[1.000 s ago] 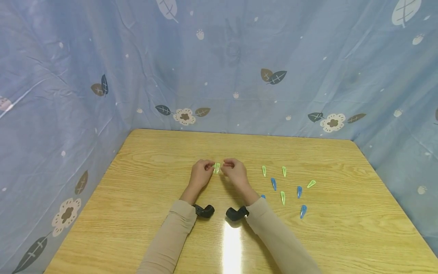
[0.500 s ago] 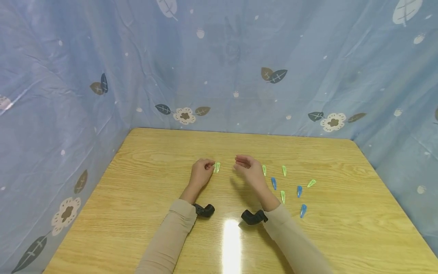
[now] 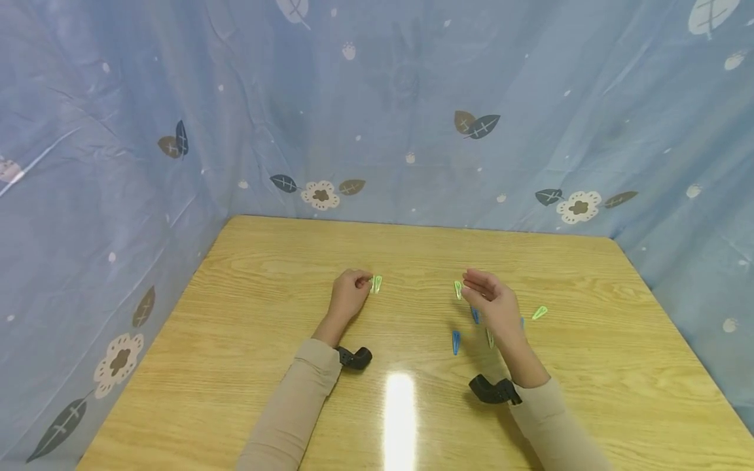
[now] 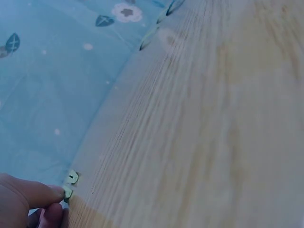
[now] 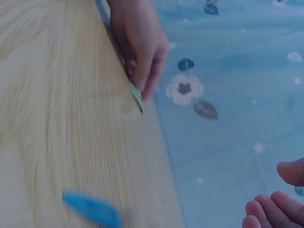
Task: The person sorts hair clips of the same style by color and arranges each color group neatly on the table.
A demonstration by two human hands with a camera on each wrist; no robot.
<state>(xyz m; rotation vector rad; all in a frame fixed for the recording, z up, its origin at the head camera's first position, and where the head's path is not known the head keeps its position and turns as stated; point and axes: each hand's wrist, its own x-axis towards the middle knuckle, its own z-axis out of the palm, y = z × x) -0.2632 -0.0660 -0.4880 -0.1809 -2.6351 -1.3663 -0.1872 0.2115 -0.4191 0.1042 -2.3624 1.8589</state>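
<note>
In the head view my left hand (image 3: 347,296) pinches a pale green snap hair clip (image 3: 372,284) at the middle of the table. A second green hair clip (image 3: 379,283) lies close to its right. The left wrist view shows my fingertips on the nearer green hair clip (image 4: 67,193), the other green clip (image 4: 72,177) just beyond. My right hand (image 3: 497,306) hovers above the loose clips on the right, thumb apart from loosely bent fingers, holding nothing. A green clip (image 3: 457,290) is just left of its fingertips. Below it lies a blue hair clip (image 3: 456,342).
Further loose clips lie about the right hand, among them a green clip (image 3: 539,313) to its right and a partly covered blue clip (image 3: 474,315). A patterned blue cloth (image 3: 406,118) hangs behind the wooden table (image 3: 265,261). Light glares off the table's front middle.
My right hand has moved away from the left hand, rightward to over the scattered clips, covering some of them. The left hand has stayed at the green clips.
</note>
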